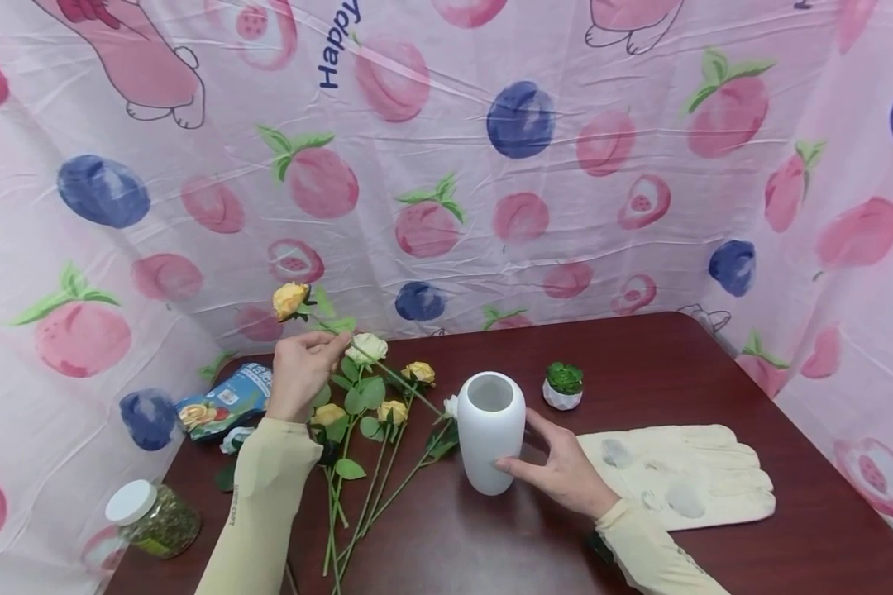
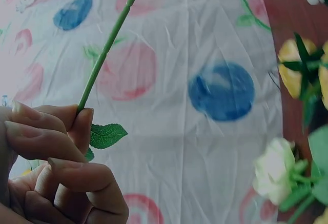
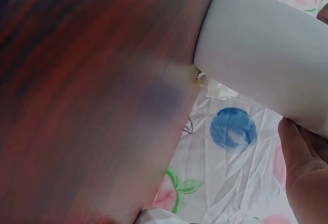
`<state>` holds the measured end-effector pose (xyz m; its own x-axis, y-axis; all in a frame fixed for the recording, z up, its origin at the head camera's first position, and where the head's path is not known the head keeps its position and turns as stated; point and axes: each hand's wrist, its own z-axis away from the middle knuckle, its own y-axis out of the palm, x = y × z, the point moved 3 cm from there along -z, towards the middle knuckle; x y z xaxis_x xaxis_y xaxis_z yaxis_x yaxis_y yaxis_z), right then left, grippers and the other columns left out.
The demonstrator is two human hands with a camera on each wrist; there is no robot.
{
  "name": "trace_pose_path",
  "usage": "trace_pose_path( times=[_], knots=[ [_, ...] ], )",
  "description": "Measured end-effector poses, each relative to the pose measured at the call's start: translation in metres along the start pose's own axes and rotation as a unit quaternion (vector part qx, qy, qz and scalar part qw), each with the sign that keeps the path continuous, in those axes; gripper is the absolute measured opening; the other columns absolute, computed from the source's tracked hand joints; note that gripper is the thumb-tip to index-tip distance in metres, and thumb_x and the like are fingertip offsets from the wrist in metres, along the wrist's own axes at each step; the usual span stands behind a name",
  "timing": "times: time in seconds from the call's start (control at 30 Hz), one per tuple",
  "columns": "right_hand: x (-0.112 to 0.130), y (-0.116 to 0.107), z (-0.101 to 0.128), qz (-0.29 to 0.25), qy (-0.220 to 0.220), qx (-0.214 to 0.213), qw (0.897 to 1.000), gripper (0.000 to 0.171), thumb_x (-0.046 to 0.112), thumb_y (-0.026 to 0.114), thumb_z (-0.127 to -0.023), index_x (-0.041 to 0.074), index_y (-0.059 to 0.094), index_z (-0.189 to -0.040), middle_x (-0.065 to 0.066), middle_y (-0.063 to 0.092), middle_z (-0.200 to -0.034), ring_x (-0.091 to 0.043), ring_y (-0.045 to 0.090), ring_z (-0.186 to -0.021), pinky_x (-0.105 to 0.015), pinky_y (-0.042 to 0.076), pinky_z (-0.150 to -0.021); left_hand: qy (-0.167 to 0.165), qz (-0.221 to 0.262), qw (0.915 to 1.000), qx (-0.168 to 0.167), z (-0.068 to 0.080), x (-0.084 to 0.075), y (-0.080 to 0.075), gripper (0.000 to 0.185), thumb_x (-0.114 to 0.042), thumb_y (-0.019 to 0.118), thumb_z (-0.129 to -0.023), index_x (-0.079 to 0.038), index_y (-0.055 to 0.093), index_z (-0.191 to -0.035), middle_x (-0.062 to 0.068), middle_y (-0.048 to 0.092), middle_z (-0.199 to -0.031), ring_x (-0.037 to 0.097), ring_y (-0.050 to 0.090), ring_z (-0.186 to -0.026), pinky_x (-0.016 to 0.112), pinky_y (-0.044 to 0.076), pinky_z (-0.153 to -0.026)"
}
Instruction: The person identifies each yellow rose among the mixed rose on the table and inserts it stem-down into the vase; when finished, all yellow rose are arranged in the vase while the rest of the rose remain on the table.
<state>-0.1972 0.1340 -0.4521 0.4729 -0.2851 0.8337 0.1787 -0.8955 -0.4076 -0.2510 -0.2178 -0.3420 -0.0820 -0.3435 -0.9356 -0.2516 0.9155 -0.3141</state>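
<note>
My left hand (image 1: 308,368) pinches the green stem (image 2: 110,44) of a yellow rose (image 1: 290,301) between thumb and fingertips. The rose's head is at the upper left, and its stem slants down to the right toward the vase. A tall white vase (image 1: 489,446) stands upright on the table, its round mouth facing up. Around its right side is my right hand (image 1: 569,467), thumb at the front and fingers behind. Left of the vase lie several yellow roses (image 1: 392,411) and a white rose (image 1: 367,349) with long leafy stems.
A blue packet (image 1: 226,401) and a lidded jar (image 1: 156,519) of dried leaves are at the left. On the right, a small potted succulent (image 1: 563,385) stands behind cream gloves (image 1: 677,475). A fruit-printed curtain (image 1: 446,165) hangs behind the dark red table (image 1: 446,545).
</note>
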Motion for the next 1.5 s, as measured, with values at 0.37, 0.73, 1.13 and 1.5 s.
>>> trace_pose_path(
  times=[0.37,0.73,1.13,1.5],
  knots=[
    [0.001,0.000,0.000,-0.004,-0.008,0.002,1.000,0.068,0.022,0.085,-0.087,0.018,0.054,-0.147,0.000,0.065,-0.137,-0.011,0.062,-0.125,-0.030,0.052,-0.103,0.018,0.033,0.9993,0.000,-0.008,-0.029,0.015,0.037,-0.032,0.075,-0.096,0.004,0.076,-0.101,-0.011,0.058,-0.053,0.005,0.040,-0.043,0.023,0.034,-0.043],
    [0.002,-0.001,0.001,0.009,-0.012,-0.002,1.000,0.067,0.024,0.086,-0.086,0.018,0.056,-0.145,0.000,0.066,-0.135,-0.011,0.063,-0.124,-0.034,0.053,-0.104,0.085,0.054,0.9948,-0.013,-0.014,-0.062,0.014,0.034,-0.027,0.075,-0.096,0.007,0.074,-0.096,-0.009,0.056,-0.049,0.006,0.051,-0.043,0.022,0.038,-0.043],
    [-0.001,0.000,0.001,0.001,-0.026,-0.003,1.000,0.067,0.022,0.086,-0.086,0.019,0.055,-0.146,0.000,0.067,-0.134,-0.011,0.064,-0.123,-0.031,0.053,-0.103,0.132,0.079,0.9880,-0.004,-0.020,-0.087,0.035,0.028,-0.021,0.075,-0.095,0.006,0.073,-0.087,-0.009,0.053,-0.049,0.004,0.041,-0.044,0.021,0.028,-0.045],
    [0.001,-0.001,0.003,0.000,-0.018,-0.003,1.000,0.068,0.024,0.086,-0.086,0.019,0.055,-0.146,0.000,0.067,-0.135,-0.011,0.064,-0.124,-0.034,0.054,-0.102,0.120,0.079,0.9889,0.040,-0.017,-0.086,0.060,0.030,-0.025,0.075,-0.096,0.005,0.075,-0.095,-0.006,0.052,-0.050,0.008,0.038,-0.045,0.023,0.026,-0.047]
  ],
)
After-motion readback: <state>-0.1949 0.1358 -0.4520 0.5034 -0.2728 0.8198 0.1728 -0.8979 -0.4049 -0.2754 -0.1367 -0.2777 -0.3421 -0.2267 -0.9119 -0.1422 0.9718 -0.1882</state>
